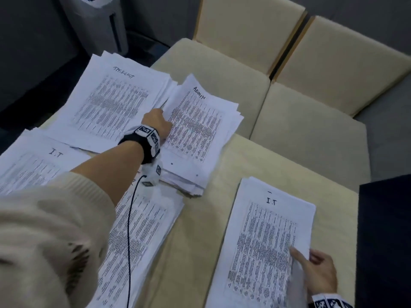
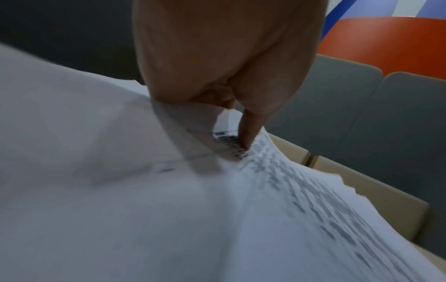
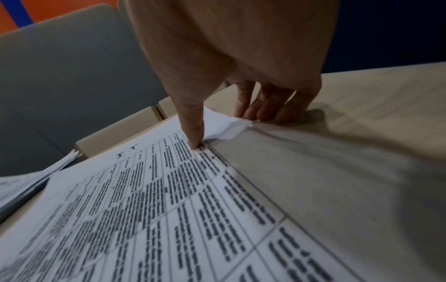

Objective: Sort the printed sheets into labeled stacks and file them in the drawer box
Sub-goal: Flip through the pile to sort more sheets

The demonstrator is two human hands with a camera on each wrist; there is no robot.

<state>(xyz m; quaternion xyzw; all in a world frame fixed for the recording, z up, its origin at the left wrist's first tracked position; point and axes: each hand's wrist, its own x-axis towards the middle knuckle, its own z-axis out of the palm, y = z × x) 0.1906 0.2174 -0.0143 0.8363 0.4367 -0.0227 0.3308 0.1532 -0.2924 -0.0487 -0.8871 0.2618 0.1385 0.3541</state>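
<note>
Several stacks of printed sheets lie on the beige table (image 1: 200,241). At the back stand a stack marked TASKLIST (image 1: 113,101) and one marked ADMIN (image 1: 195,130). My left hand (image 1: 163,117) grips the ADMIN stack at its left edge. In the left wrist view the thumb (image 2: 248,131) lies on the printed top sheet and the fingers are hidden under paper. An I.T stack (image 1: 266,241) lies near right. My right hand (image 1: 304,254) pinches its right edge, thumb (image 3: 195,133) on top and fingers (image 3: 265,108) at the paper's edge.
Another I.T stack (image 1: 33,167) lies at the left, and an unlabelled stack (image 1: 138,230) sits under my left forearm. Beige chairs (image 1: 311,134) stand behind the table. A dark block (image 1: 384,241) is at the right edge, and a grey bin (image 1: 100,23) at the back left.
</note>
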